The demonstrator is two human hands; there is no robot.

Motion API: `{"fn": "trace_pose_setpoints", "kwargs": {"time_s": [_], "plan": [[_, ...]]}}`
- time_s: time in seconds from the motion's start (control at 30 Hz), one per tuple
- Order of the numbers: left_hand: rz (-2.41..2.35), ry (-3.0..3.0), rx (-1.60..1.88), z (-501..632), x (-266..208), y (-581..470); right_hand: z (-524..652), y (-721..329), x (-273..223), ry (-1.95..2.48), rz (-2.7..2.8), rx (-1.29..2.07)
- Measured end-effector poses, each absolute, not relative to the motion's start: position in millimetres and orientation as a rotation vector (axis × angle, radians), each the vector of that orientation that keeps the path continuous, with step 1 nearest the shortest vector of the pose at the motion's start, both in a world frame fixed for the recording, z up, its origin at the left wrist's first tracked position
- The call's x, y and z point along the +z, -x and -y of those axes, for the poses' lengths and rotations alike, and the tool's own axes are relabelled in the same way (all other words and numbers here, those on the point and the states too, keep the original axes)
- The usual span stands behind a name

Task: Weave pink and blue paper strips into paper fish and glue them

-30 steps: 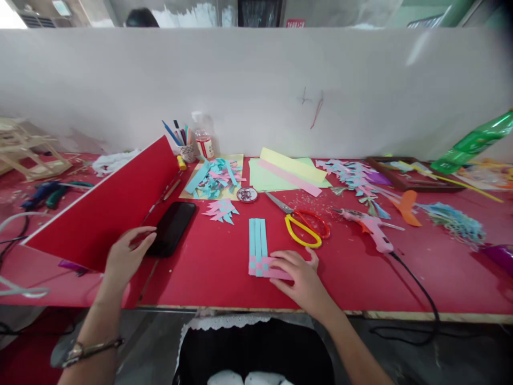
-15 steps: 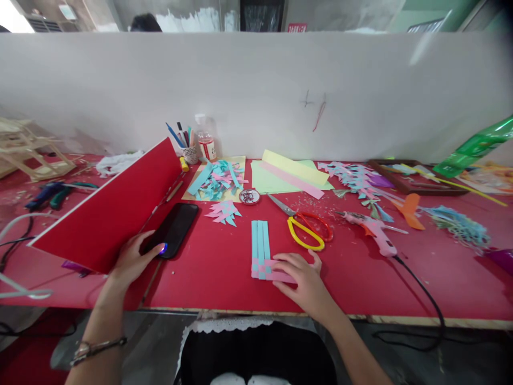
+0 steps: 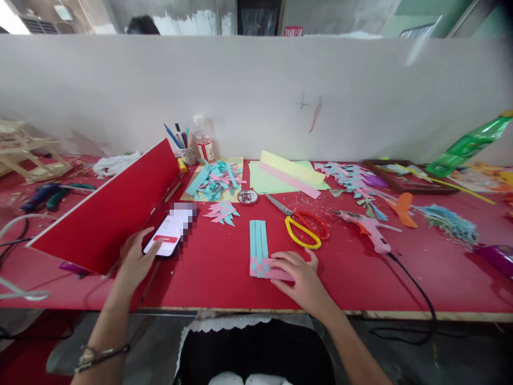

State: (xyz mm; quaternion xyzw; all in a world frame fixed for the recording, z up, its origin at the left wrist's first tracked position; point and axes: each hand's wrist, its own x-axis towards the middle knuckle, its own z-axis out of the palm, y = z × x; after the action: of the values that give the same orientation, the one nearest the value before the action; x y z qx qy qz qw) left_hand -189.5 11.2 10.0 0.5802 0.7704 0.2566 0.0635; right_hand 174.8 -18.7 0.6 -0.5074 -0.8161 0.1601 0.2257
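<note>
A lit smartphone (image 3: 176, 224) lies on the red tabletop, its picture partly blurred into blocks. My left hand (image 3: 134, 259) rests at its lower left corner, thumb on the screen and the other fingers spread along the side. Before me is a small woven piece of blue and pink paper strips (image 3: 259, 246), blue strips standing up and pink ones running right. My right hand (image 3: 302, 278) lies over the pink ends with its fingers apart, partly covering them. Scissors (image 3: 304, 227) with red and yellow handles lie just beyond it.
A red board (image 3: 108, 214) leans at the left. Cut paper scraps (image 3: 216, 179), pale paper sheets (image 3: 288, 174) and a round tin (image 3: 248, 197) lie farther back. On the right are a pink glue gun (image 3: 371, 230) with its cable and a tilted green bottle (image 3: 468, 144).
The phone screen has gone from dark to lit under my left thumb. My right hand stays on the woven strips. The whole view has shifted slightly.
</note>
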Motion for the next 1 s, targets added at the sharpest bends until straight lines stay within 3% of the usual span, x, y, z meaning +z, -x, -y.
{"fn": "trace_pose_setpoints", "kwargs": {"time_s": [0.13, 0.3, 1.0], "plan": [[-2.21, -2.283, 0.88, 7, 10, 118, 19, -174, 1, 1.406, 2.258, 0.416], [-1.418, -2.769, 0.446, 36, 3, 31, 18, -175, 1, 1.379, 2.262, 0.407], [-1.32, -2.811, 0.325, 42, -8, 15, 20, -168, 0, 1.436, 2.214, 0.388]]}}
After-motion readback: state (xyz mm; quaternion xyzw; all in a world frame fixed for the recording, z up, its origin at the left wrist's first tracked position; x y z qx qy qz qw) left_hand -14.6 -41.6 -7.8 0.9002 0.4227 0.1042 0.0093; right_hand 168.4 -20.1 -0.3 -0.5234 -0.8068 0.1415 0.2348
